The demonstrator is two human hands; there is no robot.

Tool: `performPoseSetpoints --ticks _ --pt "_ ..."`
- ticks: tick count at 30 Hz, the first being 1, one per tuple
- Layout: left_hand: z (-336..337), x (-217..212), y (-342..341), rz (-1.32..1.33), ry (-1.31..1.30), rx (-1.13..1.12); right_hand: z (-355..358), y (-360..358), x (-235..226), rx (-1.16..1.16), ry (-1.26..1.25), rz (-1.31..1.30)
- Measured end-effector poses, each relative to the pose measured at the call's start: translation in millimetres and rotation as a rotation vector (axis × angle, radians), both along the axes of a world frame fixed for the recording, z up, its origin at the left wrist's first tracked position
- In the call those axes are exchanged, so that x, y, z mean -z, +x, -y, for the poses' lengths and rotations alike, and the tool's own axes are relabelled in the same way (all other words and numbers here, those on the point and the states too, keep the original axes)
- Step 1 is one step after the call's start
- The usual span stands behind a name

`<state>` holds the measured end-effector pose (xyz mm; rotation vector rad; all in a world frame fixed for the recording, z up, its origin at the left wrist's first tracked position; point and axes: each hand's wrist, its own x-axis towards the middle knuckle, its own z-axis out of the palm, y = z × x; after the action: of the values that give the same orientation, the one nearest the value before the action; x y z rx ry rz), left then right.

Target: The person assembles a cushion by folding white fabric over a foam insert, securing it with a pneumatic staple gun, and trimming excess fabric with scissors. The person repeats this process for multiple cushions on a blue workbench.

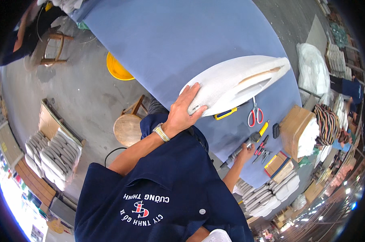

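Observation:
A white fabric-covered seat pad (224, 82), long and pointed at its right end, is held up over the blue-grey tabletop (170, 32). A brown strip shows along its slit right part. My left hand (185, 108) grips its near left end, thumb below and fingers on the upper face. To the right, my right hand (245, 152) is closed around a grey and black hand-held power tool (234, 155), low over the table. Scissors (255, 115) with red and white handles and a yellow cutter knife (226, 113) lie beside the pad.
Near my right hand are red-handled pliers (262, 145), a yellow-handled tool (264, 128) and a small black object (276, 130). A cardboard box (293, 129) stands at the right. Stacked pads (55, 155) lie left, a wooden stool (127, 130) nearer. Other people are at the far sides.

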<state>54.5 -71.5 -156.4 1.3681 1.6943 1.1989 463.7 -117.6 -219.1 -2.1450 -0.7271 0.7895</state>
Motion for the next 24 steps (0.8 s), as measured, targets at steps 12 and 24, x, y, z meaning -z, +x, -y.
performPoseSetpoints --ticks 12,24 --pt "5 3 8 -0.069 0.043 0.025 -44 -196 -179 -0.943 0.006 -0.173" --pt "6 5 2 -0.049 0.095 0.087 -64 -211 -170 -1.204 0.134 -0.002"
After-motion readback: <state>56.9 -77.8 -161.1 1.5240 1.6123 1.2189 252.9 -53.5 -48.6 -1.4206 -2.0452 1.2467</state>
